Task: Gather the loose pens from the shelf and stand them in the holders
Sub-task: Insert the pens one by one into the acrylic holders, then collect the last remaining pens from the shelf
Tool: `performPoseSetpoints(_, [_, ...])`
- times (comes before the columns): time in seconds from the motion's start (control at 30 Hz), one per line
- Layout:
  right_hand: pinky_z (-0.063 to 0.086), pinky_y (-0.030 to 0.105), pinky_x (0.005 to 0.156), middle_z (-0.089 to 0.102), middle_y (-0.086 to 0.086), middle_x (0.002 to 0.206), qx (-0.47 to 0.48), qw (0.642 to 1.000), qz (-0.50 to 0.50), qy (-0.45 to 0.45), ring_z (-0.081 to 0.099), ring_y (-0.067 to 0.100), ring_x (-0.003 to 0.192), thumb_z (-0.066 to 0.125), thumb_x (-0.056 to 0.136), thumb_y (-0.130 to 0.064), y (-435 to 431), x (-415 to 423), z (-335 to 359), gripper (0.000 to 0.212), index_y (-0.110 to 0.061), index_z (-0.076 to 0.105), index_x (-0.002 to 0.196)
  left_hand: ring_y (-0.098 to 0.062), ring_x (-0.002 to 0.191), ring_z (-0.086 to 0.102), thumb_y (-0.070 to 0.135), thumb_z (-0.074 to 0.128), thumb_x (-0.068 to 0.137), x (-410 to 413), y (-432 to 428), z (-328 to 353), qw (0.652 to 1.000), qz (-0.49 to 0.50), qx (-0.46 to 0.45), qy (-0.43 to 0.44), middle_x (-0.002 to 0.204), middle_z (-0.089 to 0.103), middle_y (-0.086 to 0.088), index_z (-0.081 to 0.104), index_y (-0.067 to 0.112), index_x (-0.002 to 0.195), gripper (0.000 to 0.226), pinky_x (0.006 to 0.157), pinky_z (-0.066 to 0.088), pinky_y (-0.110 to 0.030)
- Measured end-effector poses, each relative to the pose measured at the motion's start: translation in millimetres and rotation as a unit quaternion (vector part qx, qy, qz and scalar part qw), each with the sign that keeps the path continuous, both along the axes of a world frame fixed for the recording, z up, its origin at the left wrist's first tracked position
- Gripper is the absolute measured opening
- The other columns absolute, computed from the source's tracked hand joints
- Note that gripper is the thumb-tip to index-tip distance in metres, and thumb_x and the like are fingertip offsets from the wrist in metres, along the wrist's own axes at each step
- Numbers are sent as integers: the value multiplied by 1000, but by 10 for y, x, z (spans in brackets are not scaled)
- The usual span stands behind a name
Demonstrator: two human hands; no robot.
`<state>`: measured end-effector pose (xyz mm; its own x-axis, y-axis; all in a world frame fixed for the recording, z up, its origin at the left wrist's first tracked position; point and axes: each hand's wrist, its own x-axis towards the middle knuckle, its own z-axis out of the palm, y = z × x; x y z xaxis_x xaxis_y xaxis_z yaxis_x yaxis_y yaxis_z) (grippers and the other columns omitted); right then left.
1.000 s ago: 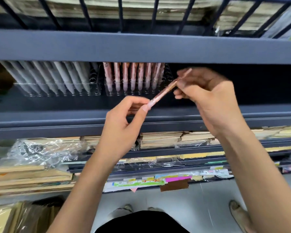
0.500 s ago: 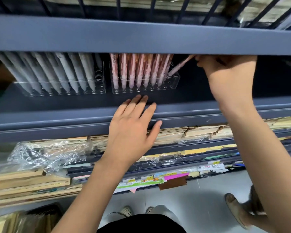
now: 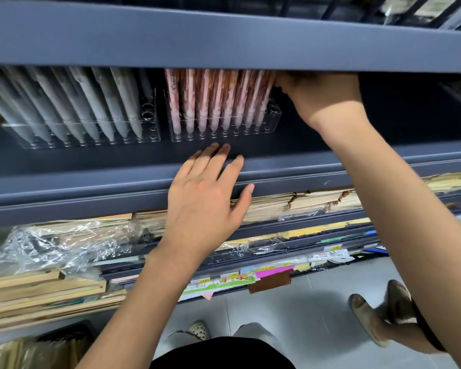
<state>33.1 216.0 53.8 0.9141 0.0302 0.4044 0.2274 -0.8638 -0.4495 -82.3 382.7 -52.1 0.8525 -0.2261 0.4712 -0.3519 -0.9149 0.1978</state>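
Two clear holders stand side by side on the dark shelf point(image 3: 91, 166). The left holder point(image 3: 151, 134) carries white pens point(image 3: 91, 102); its right end has free holes. The right holder point(image 3: 273, 121) carries a row of pink patterned pens point(image 3: 216, 102). My right hand point(image 3: 320, 99) reaches in from the right, and its fingers close on the top of the rightmost pink pen point(image 3: 262, 107), which stands upright in the holder. The beam above partly hides the fingertips. My left hand point(image 3: 208, 193) lies flat on the shelf's front lip, fingers spread, holding nothing.
The upper shelf beam point(image 3: 224, 41) hangs low over the pen tops. Below are shelves with stacked paper pads point(image 3: 304, 203) and plastic-wrapped packs point(image 3: 64, 246). Another person's feet point(image 3: 370, 320) stand on the grey floor at the lower right.
My left hand let go of the pink pen and settled flat on the shelf edge. My right hand carried the pen to the right end of the pink row and stood it upright.
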Motion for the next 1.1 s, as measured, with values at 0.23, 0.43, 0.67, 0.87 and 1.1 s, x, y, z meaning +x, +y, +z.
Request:
performPoseSetpoints(0.23, [43, 28, 98, 67, 9, 106, 117, 992, 32, 41, 60, 24, 106, 53, 92, -16, 40, -139, 32, 9, -16, 59, 98, -27, 130, 51, 43, 50, 96, -5, -15, 0, 1000, 3, 0, -10, 135, 61, -10, 63, 13, 128, 45, 112, 34, -42])
performPoseSetpoints(0.43, [50, 15, 67, 63, 11, 86, 361, 928, 82, 44, 62, 1, 68, 57, 88, 4, -262, -407, 35, 19, 10, 63, 105, -27, 133, 48, 41, 49, 96, -44, -4, 77, 999, -14, -11, 47, 139, 57, -9, 61, 13, 131, 46, 115, 29, -41])
performPoseSetpoints(0.67, [59, 34, 77, 75, 2, 89, 299, 946, 117, 52, 73, 18, 85, 64, 90, -16, -1176, -939, -191, 12, -16, 71, 99, -4, 112, 62, 22, 59, 94, -279, -164, 222, 933, -62, -344, 89, 116, 68, 17, 71, 21, 106, 17, 96, 45, -20])
performPoseSetpoints(0.87, [58, 30, 80, 75, -2, 95, 308, 944, 102, 60, 72, 19, 89, 65, 88, -38, -2155, -1390, -572, 20, -28, 71, 104, -9, 85, 70, 30, 62, 93, -548, -822, 212, 862, -48, -481, 154, 102, 74, 7, 70, 26, 97, 10, 77, 52, -16])
performPoseSetpoints(1.1, [55, 17, 74, 74, -8, 97, 346, 936, -25, 56, 71, 12, 90, 67, 83, -49, -3446, -1597, -1023, 24, -32, 72, 100, -9, 86, 70, 32, 64, 90, -329, -2135, 318, 866, -83, -453, 193, 96, 75, 11, 71, 29, 94, 8, 76, 55, -20])
